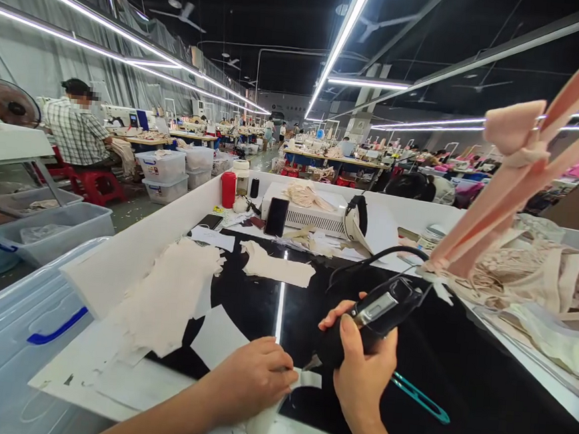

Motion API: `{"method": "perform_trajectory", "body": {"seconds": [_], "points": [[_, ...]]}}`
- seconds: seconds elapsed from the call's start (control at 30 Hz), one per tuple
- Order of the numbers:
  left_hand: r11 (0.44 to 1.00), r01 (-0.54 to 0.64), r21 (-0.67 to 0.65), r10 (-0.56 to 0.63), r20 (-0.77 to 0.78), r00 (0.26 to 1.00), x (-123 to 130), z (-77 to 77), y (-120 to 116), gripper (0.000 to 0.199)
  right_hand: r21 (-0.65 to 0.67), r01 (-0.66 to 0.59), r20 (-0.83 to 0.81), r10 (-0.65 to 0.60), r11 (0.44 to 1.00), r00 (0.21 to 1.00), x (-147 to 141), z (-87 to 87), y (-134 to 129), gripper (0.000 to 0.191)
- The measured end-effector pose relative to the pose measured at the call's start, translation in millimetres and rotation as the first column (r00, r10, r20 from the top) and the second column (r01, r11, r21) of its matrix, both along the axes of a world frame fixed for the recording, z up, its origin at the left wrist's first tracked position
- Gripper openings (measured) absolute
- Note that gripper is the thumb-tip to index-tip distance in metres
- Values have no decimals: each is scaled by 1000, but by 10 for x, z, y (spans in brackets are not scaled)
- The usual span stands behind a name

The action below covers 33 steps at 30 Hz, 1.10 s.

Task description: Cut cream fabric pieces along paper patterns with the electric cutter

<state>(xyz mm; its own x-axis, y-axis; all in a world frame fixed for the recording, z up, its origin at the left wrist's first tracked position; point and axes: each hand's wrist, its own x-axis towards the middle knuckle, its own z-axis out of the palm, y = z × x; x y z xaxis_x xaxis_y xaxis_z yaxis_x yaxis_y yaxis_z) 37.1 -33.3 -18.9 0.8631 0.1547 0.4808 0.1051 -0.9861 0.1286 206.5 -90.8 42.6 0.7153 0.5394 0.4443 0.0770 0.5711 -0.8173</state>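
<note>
My right hand [365, 370] grips a black corded handheld power tool [379, 311] with a silver label. The tool's narrow tip points down and left, close to a small pale fabric piece [311, 379]. On that piece's left side, my left hand [254, 378] has its fingers pinched at the edge, low over the glossy black tabletop [247, 300]. A white sheet [217, 335] lies just beyond my left hand. Right of my right hand rests a slim teal tool with a slotted handle [420, 398]; its other end is hidden.
A pile of cream fabric pieces [170, 294] lies at left, another cream piece [278, 264] farther back. A phone [276, 217], a red container [228, 190] and a white machine box [310, 208] line the back. Peach straps [490, 213] hang at right. A person [79, 127] sits far left.
</note>
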Motion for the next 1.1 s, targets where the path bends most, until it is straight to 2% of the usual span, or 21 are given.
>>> {"method": "perform_trajectory", "body": {"seconds": [0.43,0.6,0.83,1.0,1.1], "points": [[1000,2,-26,-2,29,1000,14,9,-41,12,-30,-2,38,3,1000,999,29,47,-45,33],[999,11,-47,-9,40,999,-27,24,-18,12,-13,31,-15,-31,999,999,85,46,-66,39],[998,28,-53,-26,44,999,-58,57,-3,14,-20,42,-9,-42,999,999,95,0,-65,40],[998,21,-51,-19,28,999,-57,46,10,13,-15,21,-3,-21,1000,1000,87,23,-44,35],[999,17,-40,-17,23,1000,-51,43,17,13,0,1,-35,-1,1000,999,62,18,-83,38]]}}
